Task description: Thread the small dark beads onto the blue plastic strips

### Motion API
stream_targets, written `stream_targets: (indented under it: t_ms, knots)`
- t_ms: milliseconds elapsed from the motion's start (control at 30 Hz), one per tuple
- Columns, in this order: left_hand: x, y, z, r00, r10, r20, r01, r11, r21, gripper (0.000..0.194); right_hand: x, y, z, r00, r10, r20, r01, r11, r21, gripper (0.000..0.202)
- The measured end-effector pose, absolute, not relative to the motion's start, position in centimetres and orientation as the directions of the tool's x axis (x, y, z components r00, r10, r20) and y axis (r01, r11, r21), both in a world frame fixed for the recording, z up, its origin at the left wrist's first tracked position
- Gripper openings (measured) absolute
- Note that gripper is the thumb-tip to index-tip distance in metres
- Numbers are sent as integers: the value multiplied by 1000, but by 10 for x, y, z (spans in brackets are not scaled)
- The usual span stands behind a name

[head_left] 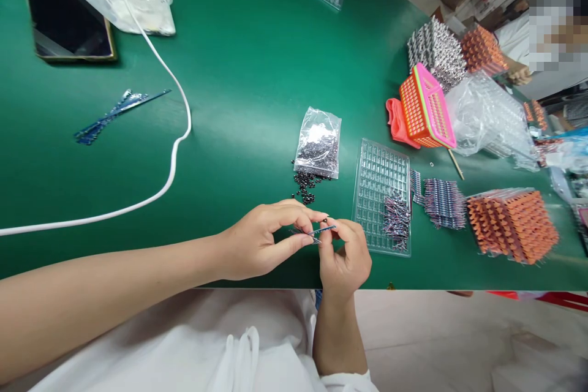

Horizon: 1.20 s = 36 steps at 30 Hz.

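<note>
My left hand (264,239) is closed, thumb and fingers pinching a thin blue strip with fine wire-like leads (327,228). Opposite it, my right hand (346,257) pinches the strip's other end. Between the fingertips sits a tiny dark round part (325,220), partly hidden. Just beyond my hands lies a pile of small black ring-like parts (305,185), by a clear plastic bag (318,144) holding more of them. Right of my right hand is a clear compartmented tray (374,190) with a heap of small leaded pieces (397,219) on it.
A stack of blue-striped pieces (444,203) and an orange stack (514,225) stand to the right. Behind them are a pink-and-orange basket (418,107) and plastic wrap (487,113). A white cable (172,165), blue strips (113,116) and a phone-like device (64,18) lie left.
</note>
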<state>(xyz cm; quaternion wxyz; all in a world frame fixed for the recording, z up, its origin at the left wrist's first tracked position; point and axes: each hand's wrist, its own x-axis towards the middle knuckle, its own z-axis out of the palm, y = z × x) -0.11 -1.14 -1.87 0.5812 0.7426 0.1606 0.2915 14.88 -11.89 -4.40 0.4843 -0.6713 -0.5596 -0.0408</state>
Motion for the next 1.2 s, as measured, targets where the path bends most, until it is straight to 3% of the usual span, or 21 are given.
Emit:
stream_targets:
  t_ms: [400,567,733,900,1067,1200]
  knots:
    - [-1,-13,-19,784,580,221,-107,-224,969,7,147,-118,-42,383,712,589,804,56,-591,18]
    - [-1,-12,-19,811,579,83,-48,-75,996,6,148,-119,-43,393,719,573,794,49,-605,14]
    - [0,-8,-14,807,581,-102,13,155,988,13,148,-121,-42,418,747,517,719,76,-691,15]
    - [3,-6,-11,787,566,-247,-17,420,908,18,148,-124,-40,489,774,403,538,96,-837,9]
    - [4,-7,-12,767,576,-283,32,406,913,18,151,-128,-42,508,817,274,374,77,-924,6]
    - [4,-9,-12,762,580,-288,69,370,927,19,152,-129,-44,511,825,243,379,38,-925,1]
